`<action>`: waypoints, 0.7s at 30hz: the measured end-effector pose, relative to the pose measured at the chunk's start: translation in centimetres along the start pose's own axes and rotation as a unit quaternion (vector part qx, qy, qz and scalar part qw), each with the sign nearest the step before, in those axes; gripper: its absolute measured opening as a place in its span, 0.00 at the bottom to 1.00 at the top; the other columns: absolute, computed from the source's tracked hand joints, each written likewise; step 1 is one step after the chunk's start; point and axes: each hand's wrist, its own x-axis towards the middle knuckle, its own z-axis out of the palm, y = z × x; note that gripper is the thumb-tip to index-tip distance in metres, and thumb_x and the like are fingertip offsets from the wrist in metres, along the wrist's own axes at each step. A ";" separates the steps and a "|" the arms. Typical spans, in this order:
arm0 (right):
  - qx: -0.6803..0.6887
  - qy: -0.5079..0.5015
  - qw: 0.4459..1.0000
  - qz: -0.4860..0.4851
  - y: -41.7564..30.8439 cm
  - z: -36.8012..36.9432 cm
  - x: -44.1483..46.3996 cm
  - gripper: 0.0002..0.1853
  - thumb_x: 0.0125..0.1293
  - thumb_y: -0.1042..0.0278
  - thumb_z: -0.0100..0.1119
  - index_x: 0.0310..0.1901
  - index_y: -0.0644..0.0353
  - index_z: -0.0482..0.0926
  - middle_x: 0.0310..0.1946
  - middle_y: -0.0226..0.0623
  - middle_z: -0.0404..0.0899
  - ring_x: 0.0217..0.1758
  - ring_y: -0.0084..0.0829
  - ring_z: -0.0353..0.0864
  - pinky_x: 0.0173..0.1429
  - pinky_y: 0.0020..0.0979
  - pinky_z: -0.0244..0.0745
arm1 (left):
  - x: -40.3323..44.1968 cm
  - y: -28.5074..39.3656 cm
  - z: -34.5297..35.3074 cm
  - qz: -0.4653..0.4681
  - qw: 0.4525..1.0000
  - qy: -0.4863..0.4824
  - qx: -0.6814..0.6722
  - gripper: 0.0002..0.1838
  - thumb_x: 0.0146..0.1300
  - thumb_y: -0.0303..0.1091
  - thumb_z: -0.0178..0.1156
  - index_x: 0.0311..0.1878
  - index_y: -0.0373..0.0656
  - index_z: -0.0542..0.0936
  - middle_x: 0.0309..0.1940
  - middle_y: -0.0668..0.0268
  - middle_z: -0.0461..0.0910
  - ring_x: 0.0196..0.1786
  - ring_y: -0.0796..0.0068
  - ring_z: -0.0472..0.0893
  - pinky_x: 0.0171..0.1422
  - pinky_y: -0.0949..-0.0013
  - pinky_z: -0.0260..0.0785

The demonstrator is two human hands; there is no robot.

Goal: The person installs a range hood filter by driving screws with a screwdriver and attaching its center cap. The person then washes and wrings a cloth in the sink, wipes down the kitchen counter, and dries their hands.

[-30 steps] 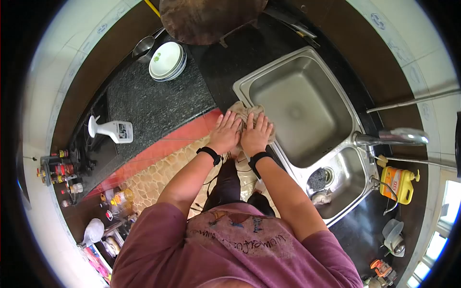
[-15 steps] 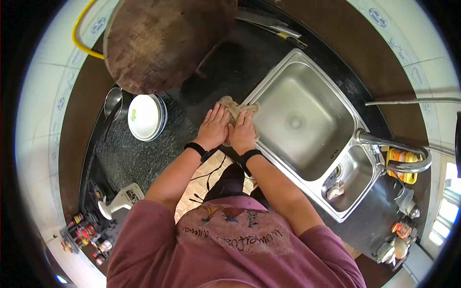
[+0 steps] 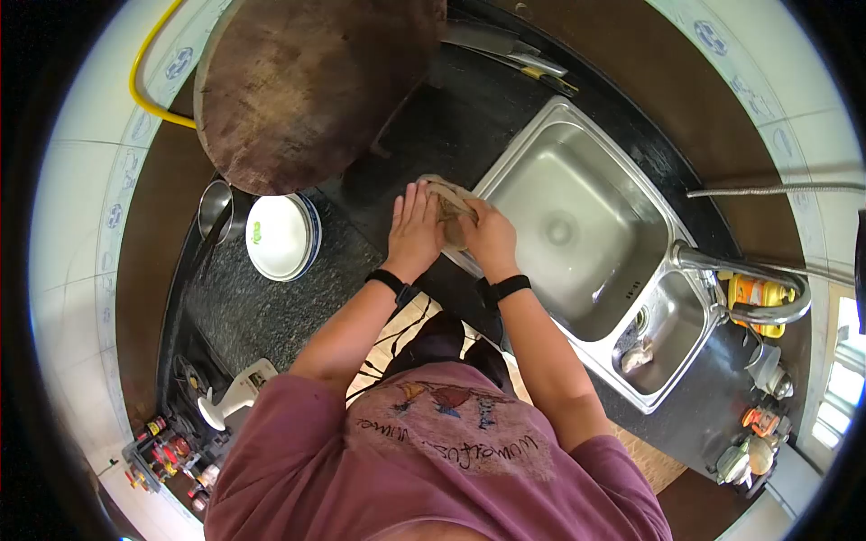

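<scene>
A crumpled brown cloth [image 3: 454,236] lies bunched on the black counter [image 3: 356,180], against the near left rim of the steel sink [image 3: 559,225]. My left hand [image 3: 416,233] rests along the cloth's left side, fingers stretched out and pointing away from me. On the other side, my right hand [image 3: 492,239] has its fingers curled onto the cloth, by the sink's rim. Part of the cloth is hidden under both hands. The sink's small basin holds a pale crumpled item [image 3: 638,356] that I cannot make out.
A large round wooden board [image 3: 307,90] stands at the back left. Stacked white bowls [image 3: 275,236] and a metal ladle [image 3: 215,212] are at the left. Knives [image 3: 505,50] lie behind the sink. The faucet [image 3: 767,311] and a yellow bottle [image 3: 762,293] are at the right.
My right hand has moved a little right and curled its fingers onto the cloth. My left hand has shifted slightly right, and the cloth is bunched more tightly.
</scene>
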 end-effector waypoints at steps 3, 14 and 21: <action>-0.010 0.052 0.992 -0.116 -0.4 2.0 2.0 0.18 0.54 0.70 0.57 0.48 0.61 0.75 0.43 0.46 0.77 0.45 0.47 0.75 0.49 0.40 0.70 | -0.1 -0.6 -1.9 -0.082 0.996 0.021 0.006 0.30 0.61 0.37 0.51 0.63 0.31 0.59 0.69 0.50 0.46 0.72 0.54 0.44 0.73 0.54 0.35; 0.132 0.038 0.989 -0.056 -0.6 1.9 2.7 0.17 0.57 0.73 0.53 0.50 0.62 0.74 0.43 0.49 0.77 0.46 0.46 0.76 0.51 0.37 0.70 | 1.4 -0.7 -2.6 -0.262 0.942 -0.044 -0.204 0.33 0.60 0.46 0.52 0.62 0.32 0.62 0.64 0.35 0.50 0.67 0.39 0.51 0.68 0.57 0.52; 0.195 -0.032 0.980 -0.006 2.1 -1.9 -0.3 0.14 0.63 0.73 0.52 0.49 0.67 0.74 0.39 0.42 0.81 0.44 0.27 0.79 0.47 0.24 0.71 | 8.3 0.9 2.8 -0.278 0.950 -0.056 -0.128 0.53 0.54 0.60 0.54 0.69 0.34 0.39 0.66 0.33 0.28 0.69 0.36 0.27 0.70 0.45 0.20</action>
